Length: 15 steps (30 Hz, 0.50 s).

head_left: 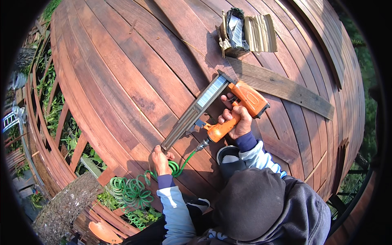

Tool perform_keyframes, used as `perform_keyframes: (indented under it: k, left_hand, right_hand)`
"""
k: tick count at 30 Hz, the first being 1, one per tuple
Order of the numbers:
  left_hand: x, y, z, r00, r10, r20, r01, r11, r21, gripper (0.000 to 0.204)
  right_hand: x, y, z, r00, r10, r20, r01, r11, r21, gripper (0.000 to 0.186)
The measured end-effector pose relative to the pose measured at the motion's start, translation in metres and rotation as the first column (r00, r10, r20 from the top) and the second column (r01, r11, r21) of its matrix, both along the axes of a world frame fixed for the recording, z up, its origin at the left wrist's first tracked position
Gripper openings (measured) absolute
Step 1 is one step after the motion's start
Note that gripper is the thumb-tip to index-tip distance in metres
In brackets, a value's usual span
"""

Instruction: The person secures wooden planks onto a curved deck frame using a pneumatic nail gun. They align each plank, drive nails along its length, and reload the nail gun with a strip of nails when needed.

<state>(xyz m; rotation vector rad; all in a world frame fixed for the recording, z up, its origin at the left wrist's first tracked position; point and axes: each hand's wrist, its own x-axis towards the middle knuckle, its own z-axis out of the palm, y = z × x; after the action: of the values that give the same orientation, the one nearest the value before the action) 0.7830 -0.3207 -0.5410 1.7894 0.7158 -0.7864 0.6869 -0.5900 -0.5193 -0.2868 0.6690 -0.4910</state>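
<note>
An orange air nailer (250, 97) lies tilted across the deck boards, its long metal magazine (183, 118) slanting down to the left. Through the magazine's opening shows a strip of silvery fasteners (212, 92). My right hand (241, 122) is wrapped round the nailer's handle, some fingers near the trigger. At the magazine's lower end, my left hand (160, 162) is closed round its tip; its fingertips are partly hidden. From a metal fitting (202, 144) at the handle's end runs a green coiled air hose (128, 190), passing beside my left hand.
A torn cardboard box (237, 38) holding fastener strips in black wrapping stands on the reddish deck boards (118, 73). A loose grooved board (281, 86) lies near it. At lower left are the deck's edge, a log (65, 204) and greenery. A dark cap (249, 204) fills the lower middle.
</note>
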Motion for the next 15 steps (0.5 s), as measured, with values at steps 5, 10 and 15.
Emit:
perform_keyframes:
  k: [5, 10, 15]
  left_hand:
    - [-0.0053, -0.0054, -0.0002, 1.000, -0.009, -0.012, 0.009, 0.999, -0.041, 0.044]
    - [-0.0014, -0.0034, 0.0049, 0.985, -0.171, -0.037, 0.172, 0.985, 0.011, 0.047]
    - [-0.0034, -0.0047, 0.0040, 0.977, -0.211, -0.028, 0.211, 0.977, -0.013, 0.049]
  right_hand:
    - [-0.0006, 0.0005, -0.0013, 1.000, 0.010, -0.022, -0.010, 1.000, -0.010, 0.046]
    - [-0.0011, 0.0004, -0.0010, 0.999, 0.014, -0.031, -0.014, 1.000, -0.021, 0.048]
    - [-0.0021, -0.0003, -0.0010, 1.000, 0.031, -0.002, -0.031, 0.999, -0.034, 0.050]
